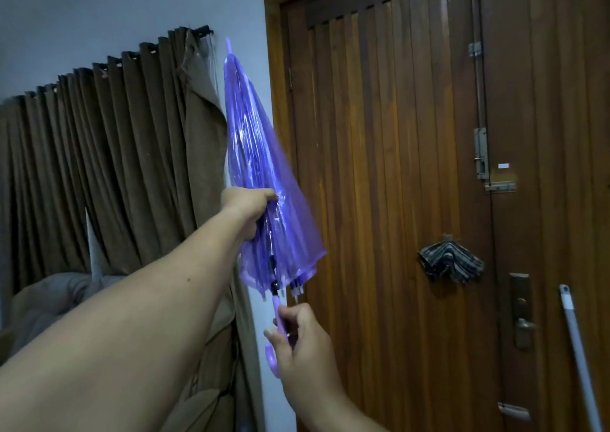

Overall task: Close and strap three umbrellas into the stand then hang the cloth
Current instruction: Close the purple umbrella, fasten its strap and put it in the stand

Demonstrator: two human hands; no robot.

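Left hand (249,205) grips folded canopy of umbrella (254,154) at mid-height; right hand (298,336) grips handle (275,349) below; tip points up.

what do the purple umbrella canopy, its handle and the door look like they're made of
Purple umbrella canopy: looks like thin translucent plastic film, glossy; it catches bright highlights and the ribs show through it.
Hooked handle: apparently moulded plastic, smooth lilac, slightly shiny.
Door: wood, vertical slats with visible grain and a warm varnished sheen.
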